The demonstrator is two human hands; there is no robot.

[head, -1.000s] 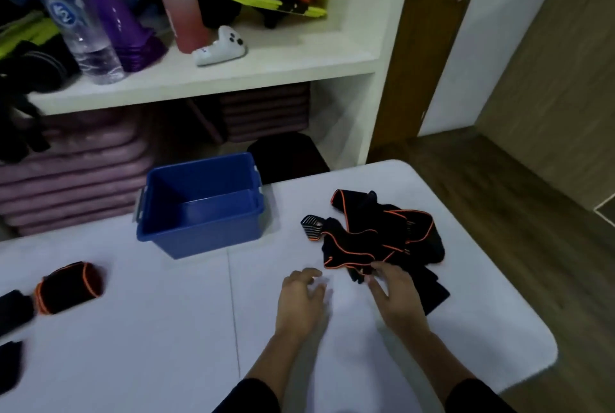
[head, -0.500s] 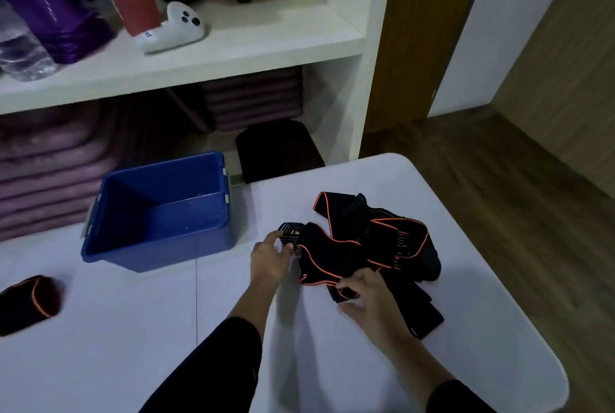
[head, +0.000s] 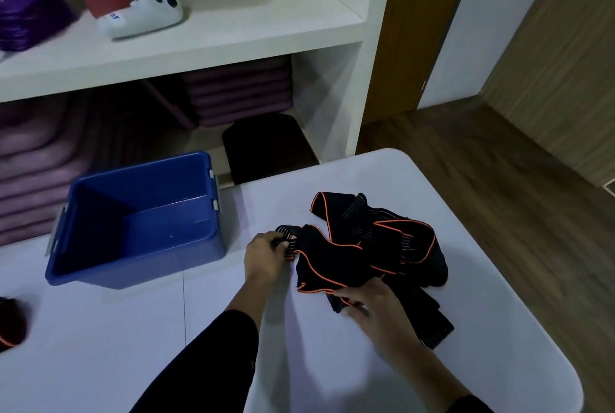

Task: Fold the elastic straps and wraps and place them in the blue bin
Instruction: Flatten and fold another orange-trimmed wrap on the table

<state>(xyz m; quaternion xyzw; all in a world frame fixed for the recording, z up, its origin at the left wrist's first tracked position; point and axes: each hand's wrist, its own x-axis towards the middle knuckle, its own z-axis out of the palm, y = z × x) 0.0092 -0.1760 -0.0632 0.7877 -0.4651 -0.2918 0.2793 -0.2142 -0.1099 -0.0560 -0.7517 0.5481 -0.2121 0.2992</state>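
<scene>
Head view is showing a white table (head: 100,362) with a tangled black wrap (head: 362,253) edged in orange lying on its right side. The left hand (head: 264,258) is pinching the wrap's striped end, fingers closed on it. The right hand (head: 376,304) is gripping the near edge, and its fingers are hiding part of the cloth. The blue bin (head: 133,266) is sitting empty to the left. A rolled wrap (head: 10,322) is getting cut off at the left edge. A white controller (head: 143,10) on the far shelf is showing small writing, too blurry to read.
</scene>
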